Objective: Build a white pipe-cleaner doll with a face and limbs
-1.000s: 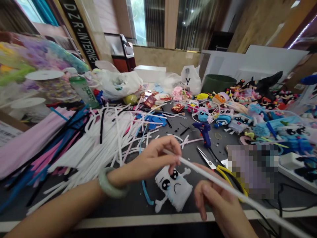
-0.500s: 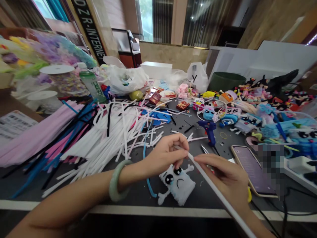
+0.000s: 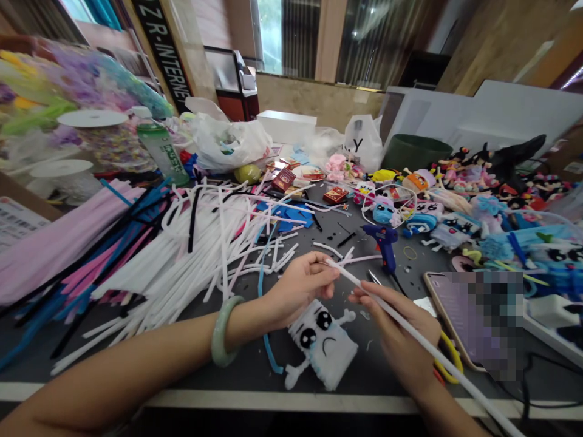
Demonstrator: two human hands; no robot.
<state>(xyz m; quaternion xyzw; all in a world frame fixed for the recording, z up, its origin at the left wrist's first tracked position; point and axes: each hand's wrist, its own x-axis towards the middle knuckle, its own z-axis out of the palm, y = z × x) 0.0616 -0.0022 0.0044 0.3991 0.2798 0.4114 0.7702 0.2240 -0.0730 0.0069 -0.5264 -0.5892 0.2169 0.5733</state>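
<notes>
A long white pipe cleaner (image 3: pixel 423 343) runs slantwise from my left fingertips down past the table's front edge at the right. My left hand (image 3: pixel 298 288), with a pale green bangle on its wrist, is closed and pinches the upper end. Farther down its length, my right hand (image 3: pixel 401 325) is closed on the same stem between thumb and fingers. Below my left hand lies a white fuzzy doll (image 3: pixel 332 349) with big black eyes, a frown, light blue tear marks and small arms. A blue pipe cleaner (image 3: pixel 268 346) lies just left of the doll.
Many white pipe cleaners (image 3: pixel 182 261) are heaped at left beside pink ones (image 3: pixel 77 237). A blue glue gun (image 3: pixel 385 243) stands beyond my right hand. To the right are a phone (image 3: pixel 460 321), yellow-handled scissors (image 3: pixel 450 358), a power strip (image 3: pixel 553 318) and several finished dolls (image 3: pixel 455 230).
My right hand has slid down and outward along the pipe cleaner, and its fingers have shifted. My left hand has moved slightly left, uncovering more of the doll's face.
</notes>
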